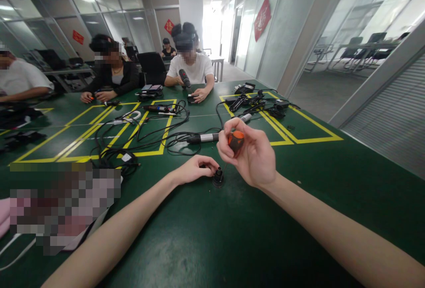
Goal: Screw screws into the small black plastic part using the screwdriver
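My right hand (252, 153) is closed round the orange and dark grey handle of a screwdriver (237, 140), held above the table with its end facing me. Its thin shaft points down toward a small black round part (218, 179), which stands upright on the green table and has a narrow neck on top. Whether the tip touches that part I cannot tell. My left hand (197, 168) steadies the black part, its fingertips closed against the neck from the left.
Beyond my hands lies a silver and black cylindrical tool (206, 138) among tangled black cables (142, 133). Yellow tape (162, 144) marks the green table (186, 243). More black devices (247, 101) lie at the back right. A blurred pink item (79, 217) sits left. Across the table, a person (191, 66) holds a power drill.
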Available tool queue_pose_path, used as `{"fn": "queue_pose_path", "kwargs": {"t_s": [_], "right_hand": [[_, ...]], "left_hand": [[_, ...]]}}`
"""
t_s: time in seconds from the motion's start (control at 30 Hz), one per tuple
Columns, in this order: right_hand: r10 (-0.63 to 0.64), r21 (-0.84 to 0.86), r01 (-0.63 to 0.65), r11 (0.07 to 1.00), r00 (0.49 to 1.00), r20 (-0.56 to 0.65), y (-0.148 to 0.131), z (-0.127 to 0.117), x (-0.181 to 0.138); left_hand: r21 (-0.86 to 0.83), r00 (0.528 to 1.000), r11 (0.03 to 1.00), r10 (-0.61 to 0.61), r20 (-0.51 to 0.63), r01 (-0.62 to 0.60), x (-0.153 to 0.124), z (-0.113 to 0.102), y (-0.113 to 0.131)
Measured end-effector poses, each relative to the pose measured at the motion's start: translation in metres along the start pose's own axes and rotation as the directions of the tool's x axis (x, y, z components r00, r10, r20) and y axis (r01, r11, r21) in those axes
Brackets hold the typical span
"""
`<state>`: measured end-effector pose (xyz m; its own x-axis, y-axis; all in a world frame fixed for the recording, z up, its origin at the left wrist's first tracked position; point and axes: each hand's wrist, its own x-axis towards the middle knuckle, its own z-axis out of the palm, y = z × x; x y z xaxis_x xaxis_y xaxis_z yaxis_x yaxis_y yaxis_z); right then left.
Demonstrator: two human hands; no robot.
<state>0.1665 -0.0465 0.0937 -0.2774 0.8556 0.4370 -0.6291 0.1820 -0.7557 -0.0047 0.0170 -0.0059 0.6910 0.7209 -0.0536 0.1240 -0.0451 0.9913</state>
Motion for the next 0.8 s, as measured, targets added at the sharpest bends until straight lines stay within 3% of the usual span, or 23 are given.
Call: {"fn": "queue_pose_path", "kwargs": {"t_s": [0.27,0.47,0.8], "right_hand": [[-0.01,-0.122,0.009,0.993,1.0,-0.007,0.001,-0.0027,0.0007],[0.004,-0.046,-0.006,0.999,0.999,-0.037,0.0004,0.0009,-0.0013],[0.068,-0.077,-0.072,0.994,0.997,-0.048,-0.0012,0.001,-0.0024]], "left_hand": [[0.038,1.0,0.999,0.004,0.03,-0.005,-0.0013,-0.0031,0.0005],[0.026,1.0,1.0,0.004,0.015,-0.004,-0.0007,-0.0013,0.0005],[0.073,1.0,0.997,0.001,-0.019,0.0,0.0012,0.0049,-0.0006]]}}
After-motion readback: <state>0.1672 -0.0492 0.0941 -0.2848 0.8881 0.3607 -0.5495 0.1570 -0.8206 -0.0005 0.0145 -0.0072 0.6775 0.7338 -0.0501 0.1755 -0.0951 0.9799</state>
